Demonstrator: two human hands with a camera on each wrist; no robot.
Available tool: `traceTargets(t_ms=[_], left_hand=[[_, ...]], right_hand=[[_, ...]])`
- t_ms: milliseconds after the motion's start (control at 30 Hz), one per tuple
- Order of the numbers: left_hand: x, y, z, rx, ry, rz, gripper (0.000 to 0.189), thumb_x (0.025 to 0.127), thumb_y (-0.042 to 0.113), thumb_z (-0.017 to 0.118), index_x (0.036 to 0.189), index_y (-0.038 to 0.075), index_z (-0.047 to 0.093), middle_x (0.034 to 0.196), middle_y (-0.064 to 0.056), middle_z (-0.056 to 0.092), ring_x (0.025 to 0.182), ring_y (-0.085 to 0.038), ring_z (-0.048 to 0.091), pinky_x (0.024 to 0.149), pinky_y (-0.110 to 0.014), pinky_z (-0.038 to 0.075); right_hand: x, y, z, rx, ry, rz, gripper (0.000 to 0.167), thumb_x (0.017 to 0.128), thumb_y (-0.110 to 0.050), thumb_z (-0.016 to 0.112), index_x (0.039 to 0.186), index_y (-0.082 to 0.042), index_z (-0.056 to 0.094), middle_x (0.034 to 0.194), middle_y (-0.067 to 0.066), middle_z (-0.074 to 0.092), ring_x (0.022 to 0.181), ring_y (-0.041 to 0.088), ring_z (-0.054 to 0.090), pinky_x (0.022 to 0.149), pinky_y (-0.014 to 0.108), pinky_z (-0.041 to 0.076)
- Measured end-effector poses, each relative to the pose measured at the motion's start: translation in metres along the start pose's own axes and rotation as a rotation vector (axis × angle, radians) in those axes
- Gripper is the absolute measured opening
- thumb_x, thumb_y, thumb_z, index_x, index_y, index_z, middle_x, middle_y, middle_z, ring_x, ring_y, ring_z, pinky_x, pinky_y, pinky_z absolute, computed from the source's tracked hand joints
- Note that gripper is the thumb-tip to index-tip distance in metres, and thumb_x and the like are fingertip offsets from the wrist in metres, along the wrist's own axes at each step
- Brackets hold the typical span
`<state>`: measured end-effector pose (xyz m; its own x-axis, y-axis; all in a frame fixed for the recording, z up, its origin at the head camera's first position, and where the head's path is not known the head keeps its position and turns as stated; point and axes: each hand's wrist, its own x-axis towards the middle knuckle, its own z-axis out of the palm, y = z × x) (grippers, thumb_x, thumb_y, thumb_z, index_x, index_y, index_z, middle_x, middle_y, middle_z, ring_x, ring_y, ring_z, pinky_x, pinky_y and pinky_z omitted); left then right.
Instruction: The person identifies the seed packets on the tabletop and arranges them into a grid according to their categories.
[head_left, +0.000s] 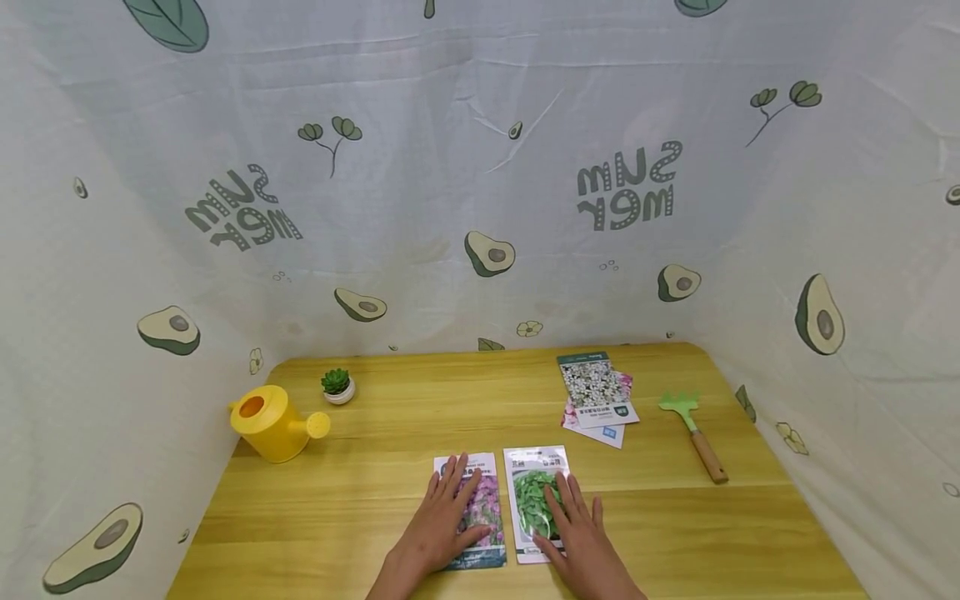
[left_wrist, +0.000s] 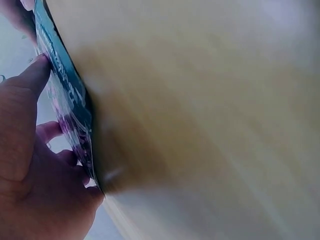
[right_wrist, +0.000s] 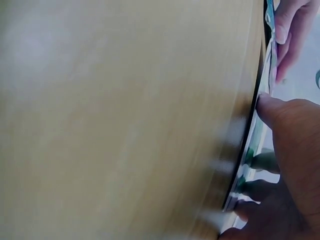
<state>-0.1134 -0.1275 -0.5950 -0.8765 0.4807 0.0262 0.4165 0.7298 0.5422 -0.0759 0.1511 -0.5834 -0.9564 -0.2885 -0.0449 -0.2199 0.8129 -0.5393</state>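
Note:
Two seed packets lie side by side on the wooden table point(head_left: 375, 500), a narrow gap between them. My left hand point(head_left: 442, 521) rests with spread fingers on the packet with pink-purple flowers point(head_left: 486, 500); its teal end strip shows beneath the thumb in the left wrist view. On the white packet with green leaves point(head_left: 530, 492) rests my right hand point(head_left: 581, 537), fingers extended over its right side and the thumb near its lower edge. In the right wrist view the fingertips point(right_wrist: 250, 187) touch this packet's face. Both packets lie flat.
Farther back on the right, a white-flower seed packet point(head_left: 596, 387) overlaps a pink one point(head_left: 611, 435). A small green rake with a wooden handle point(head_left: 705, 454) lies at the right. A yellow watering can point(head_left: 273, 425) and a small potted succulent point(head_left: 337, 385) stand at the left. A printed curtain point(head_left: 420, 192) surrounds the table.

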Motion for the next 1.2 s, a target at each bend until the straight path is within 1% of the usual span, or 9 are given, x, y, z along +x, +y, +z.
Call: traceTargets(t_ms=[100,300,433,633,667,767,933,1100,1200], left_hand=[[-0.001,-0.001,0.0,-0.012,-0.006,-0.008,0.086,0.103,0.063,0.062,0.169,0.013,0.038,0.179,-0.019,0.02,0.166,-0.041,0.013,0.129,-0.069,0.016],[-0.001,-0.002,0.0,-0.067,0.011,0.012,0.086,0.103,0.055,0.068,0.169,0.012,0.036,0.179,-0.018,0.019,0.166,-0.042,0.009,0.126,-0.076,0.011],[0.0,-0.001,0.0,-0.087,0.013,0.022,0.085,0.103,0.052,0.069,0.17,0.011,0.035,0.179,-0.017,0.02,0.166,-0.041,0.008,0.124,-0.079,0.008],[0.001,0.004,-0.005,-0.081,-0.03,-0.007,0.085,0.103,0.046,0.071,0.17,0.01,0.034,0.18,-0.016,0.017,0.166,-0.041,0.009,0.126,-0.078,0.005],[0.001,0.006,-0.007,-0.07,-0.037,-0.011,0.085,0.103,0.046,0.071,0.17,0.01,0.033,0.18,-0.015,0.017,0.166,-0.042,0.01,0.126,-0.078,0.007],[0.002,0.009,-0.01,-0.04,-0.032,-0.003,0.083,0.104,0.043,0.071,0.17,0.009,0.033,0.18,-0.015,0.018,0.166,-0.041,0.012,0.127,-0.075,0.009],[0.004,0.011,-0.012,-0.031,-0.012,0.022,0.081,0.105,0.038,0.071,0.169,0.006,0.033,0.179,-0.018,0.02,0.165,-0.043,0.014,0.126,-0.076,0.013],[0.008,0.016,-0.014,-0.011,-0.011,0.039,0.082,0.105,0.037,0.07,0.17,0.005,0.031,0.179,-0.017,0.02,0.165,-0.041,0.014,0.128,-0.071,0.014],[0.013,0.019,-0.015,-0.014,-0.008,0.059,0.081,0.106,0.037,0.068,0.17,0.005,0.031,0.178,-0.018,0.02,0.165,-0.041,0.014,0.129,-0.07,0.015]], right_hand=[[0.001,-0.001,-0.001,-0.029,0.004,-0.002,0.076,0.102,-0.039,0.074,0.16,0.003,0.047,0.174,0.028,0.026,0.16,0.052,0.021,0.118,0.086,0.016],[0.005,-0.004,-0.004,-0.095,0.025,0.002,0.073,0.1,-0.04,0.078,0.155,0.003,0.055,0.169,0.028,0.037,0.158,0.051,0.03,0.117,0.086,0.021],[0.005,-0.005,-0.004,-0.094,0.031,0.005,0.072,0.098,-0.038,0.079,0.152,0.004,0.057,0.167,0.03,0.039,0.156,0.053,0.032,0.118,0.085,0.021],[0.004,-0.004,-0.003,-0.08,0.047,0.007,0.071,0.099,-0.039,0.079,0.151,0.004,0.058,0.167,0.03,0.038,0.157,0.053,0.03,0.119,0.084,0.02],[0.004,-0.004,-0.003,-0.078,0.049,0.007,0.07,0.098,-0.039,0.079,0.151,0.004,0.058,0.168,0.03,0.038,0.158,0.053,0.029,0.119,0.084,0.02],[0.003,-0.004,-0.003,-0.058,0.061,0.006,0.069,0.099,-0.039,0.078,0.15,0.003,0.059,0.168,0.029,0.038,0.158,0.051,0.029,0.119,0.083,0.02],[0.005,0.0,-0.007,-0.021,0.092,0.002,0.067,0.101,-0.04,0.075,0.151,0.003,0.059,0.168,0.029,0.039,0.158,0.051,0.029,0.12,0.082,0.021],[0.011,0.011,-0.017,-0.033,0.145,-0.009,0.067,0.105,-0.038,0.071,0.156,0.002,0.053,0.169,0.029,0.036,0.158,0.052,0.029,0.119,0.083,0.021],[0.016,0.021,-0.026,-0.054,0.173,-0.008,0.068,0.107,-0.036,0.068,0.157,0.005,0.049,0.169,0.031,0.034,0.157,0.053,0.028,0.118,0.084,0.02]])
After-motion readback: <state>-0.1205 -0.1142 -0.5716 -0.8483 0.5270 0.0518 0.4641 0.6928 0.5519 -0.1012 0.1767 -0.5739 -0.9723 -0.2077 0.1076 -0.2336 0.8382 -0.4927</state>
